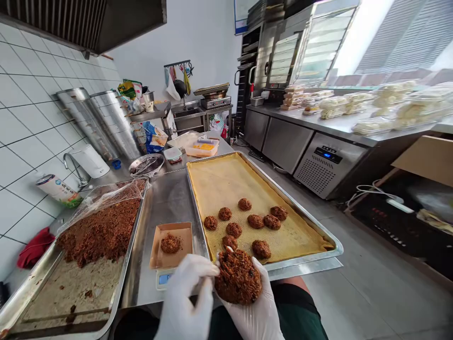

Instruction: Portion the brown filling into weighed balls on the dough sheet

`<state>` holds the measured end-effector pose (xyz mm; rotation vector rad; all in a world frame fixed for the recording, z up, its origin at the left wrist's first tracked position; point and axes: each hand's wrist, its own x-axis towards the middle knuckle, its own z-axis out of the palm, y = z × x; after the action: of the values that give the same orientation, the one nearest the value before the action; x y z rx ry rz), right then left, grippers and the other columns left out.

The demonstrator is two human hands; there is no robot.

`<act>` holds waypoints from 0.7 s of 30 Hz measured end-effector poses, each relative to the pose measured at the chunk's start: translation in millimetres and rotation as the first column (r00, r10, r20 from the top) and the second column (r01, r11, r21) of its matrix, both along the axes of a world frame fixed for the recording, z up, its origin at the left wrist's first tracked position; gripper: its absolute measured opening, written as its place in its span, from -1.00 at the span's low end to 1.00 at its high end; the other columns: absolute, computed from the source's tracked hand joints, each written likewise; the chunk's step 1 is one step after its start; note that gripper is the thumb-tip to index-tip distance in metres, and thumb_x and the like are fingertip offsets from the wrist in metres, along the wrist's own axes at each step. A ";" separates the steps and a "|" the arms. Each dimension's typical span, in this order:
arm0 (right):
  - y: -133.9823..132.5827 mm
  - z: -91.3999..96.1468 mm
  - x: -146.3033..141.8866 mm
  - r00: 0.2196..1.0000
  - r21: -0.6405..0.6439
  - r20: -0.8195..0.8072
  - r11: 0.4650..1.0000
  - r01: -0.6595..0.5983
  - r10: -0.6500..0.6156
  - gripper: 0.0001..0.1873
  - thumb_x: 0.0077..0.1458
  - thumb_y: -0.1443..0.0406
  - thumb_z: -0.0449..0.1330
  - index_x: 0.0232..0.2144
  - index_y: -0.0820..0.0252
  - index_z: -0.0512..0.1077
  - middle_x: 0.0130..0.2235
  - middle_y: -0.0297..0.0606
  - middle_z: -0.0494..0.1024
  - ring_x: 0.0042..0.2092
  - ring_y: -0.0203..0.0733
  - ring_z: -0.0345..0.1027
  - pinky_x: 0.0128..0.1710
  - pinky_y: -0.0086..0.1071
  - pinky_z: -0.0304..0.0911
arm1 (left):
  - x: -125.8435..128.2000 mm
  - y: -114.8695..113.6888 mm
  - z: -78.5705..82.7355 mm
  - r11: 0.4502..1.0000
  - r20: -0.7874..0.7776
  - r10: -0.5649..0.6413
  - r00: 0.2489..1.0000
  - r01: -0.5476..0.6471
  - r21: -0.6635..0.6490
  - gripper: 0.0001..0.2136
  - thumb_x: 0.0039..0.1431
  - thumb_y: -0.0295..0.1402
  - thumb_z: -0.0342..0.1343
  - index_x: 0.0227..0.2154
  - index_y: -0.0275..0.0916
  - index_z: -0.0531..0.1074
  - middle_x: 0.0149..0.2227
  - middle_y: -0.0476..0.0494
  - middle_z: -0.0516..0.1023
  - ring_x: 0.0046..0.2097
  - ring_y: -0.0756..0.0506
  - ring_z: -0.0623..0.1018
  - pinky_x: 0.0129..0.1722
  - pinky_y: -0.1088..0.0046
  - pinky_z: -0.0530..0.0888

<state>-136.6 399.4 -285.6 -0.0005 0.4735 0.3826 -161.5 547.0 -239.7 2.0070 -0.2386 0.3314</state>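
Both hands wear white gloves. My right hand point(256, 311) cups a large brown lump of sticky dough point(238, 276) near the bottom of the view. My left hand point(187, 297) pinches at the lump's left side with fingers drawn together. Just ahead lies a baking tray point(329, 243) lined with a yellow mat, carrying several round brown dough balls point(264, 221). To the left a small scale point(166, 278) bears a brown paper tray point(159, 257) with one portion of dough point(171, 243).
A big steel tray point(42, 302) at left holds a heap of brown mix point(102, 229) under loose plastic film. Further back stand a bowl point(146, 165), plastic containers point(201, 147), tall steel pots point(106, 118) and a tap point(74, 165). Counters with packed goods run along the right.
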 end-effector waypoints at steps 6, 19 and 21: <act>-10.9 -0.9 2.2 0.995 -0.008 -0.092 0.999 0.038 -0.038 -0.63 0.16 0.11 0.20 -0.11 0.23 0.57 -0.10 -0.09 0.68 -0.11 -0.01 0.53 -0.06 -0.12 0.46 | -3.2 -13.9 -9.5 0.943 -0.061 -0.136 0.989 0.110 -0.315 -0.76 0.22 -0.36 0.12 -0.08 -0.13 0.56 -0.08 -0.23 0.59 -0.05 -0.19 0.55 0.00 0.25 0.52; -14.8 3.4 -2.3 1.000 0.041 0.009 0.999 0.020 -0.020 -0.58 0.15 0.08 0.21 -0.07 0.24 0.56 -0.07 -0.07 0.66 -0.07 0.02 0.51 0.00 -0.09 0.40 | 9.8 14.3 -9.3 0.225 -0.235 -0.355 0.905 -0.162 -0.961 -0.55 0.22 -0.06 0.04 0.03 -0.21 0.55 0.01 -0.32 0.61 0.03 -0.24 0.59 0.06 0.20 0.52; -14.7 3.2 -2.8 0.999 0.023 0.033 1.000 0.015 -0.015 -0.58 0.16 0.06 0.21 -0.08 0.23 0.57 -0.07 -0.08 0.66 -0.07 0.02 0.51 0.00 -0.10 0.40 | 9.2 14.4 -15.4 0.478 -0.281 -0.246 0.928 -0.137 -0.868 -0.67 0.19 -0.13 0.14 -0.08 -0.16 0.60 -0.10 -0.23 0.64 -0.07 -0.18 0.61 -0.02 0.28 0.55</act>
<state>-139.3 384.7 -282.4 0.0183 0.4362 0.3727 -152.3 561.3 -255.2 0.9559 0.1189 -0.0145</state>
